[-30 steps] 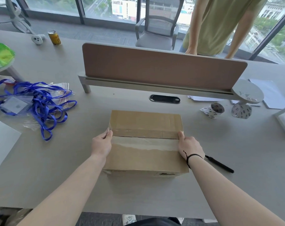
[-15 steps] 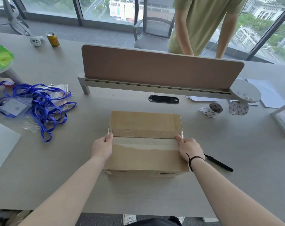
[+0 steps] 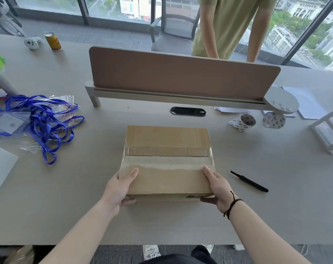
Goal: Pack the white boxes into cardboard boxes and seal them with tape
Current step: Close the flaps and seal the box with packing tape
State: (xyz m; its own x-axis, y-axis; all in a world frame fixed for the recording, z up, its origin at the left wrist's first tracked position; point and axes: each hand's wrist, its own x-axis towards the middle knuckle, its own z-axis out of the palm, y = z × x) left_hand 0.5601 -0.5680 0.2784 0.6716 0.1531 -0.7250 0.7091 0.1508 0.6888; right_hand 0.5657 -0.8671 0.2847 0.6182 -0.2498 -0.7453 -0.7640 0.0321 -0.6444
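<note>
A closed cardboard box (image 3: 167,141) lies on the grey desk in front of me, with clear tape along its top seam and down both ends. My left hand (image 3: 119,189) grips its near left corner, thumb on top and fingers under the front edge. My right hand (image 3: 216,189), with a black cord on the wrist, grips the near right corner the same way. Two tape rolls (image 3: 244,121) (image 3: 273,120) lie to the back right. No white boxes are in view.
A black pen (image 3: 249,181) lies right of the box. Blue lanyards (image 3: 41,121) with plastic sleeves are piled at left. A brown desk divider (image 3: 181,75) stands behind the box; a person in a green shirt (image 3: 232,25) stands beyond it. A can (image 3: 53,41) stands far left.
Both hands slid from the taped seam at the box's sides toward me to its near corners and now grip under the front edge. The person behind the divider shifted left.
</note>
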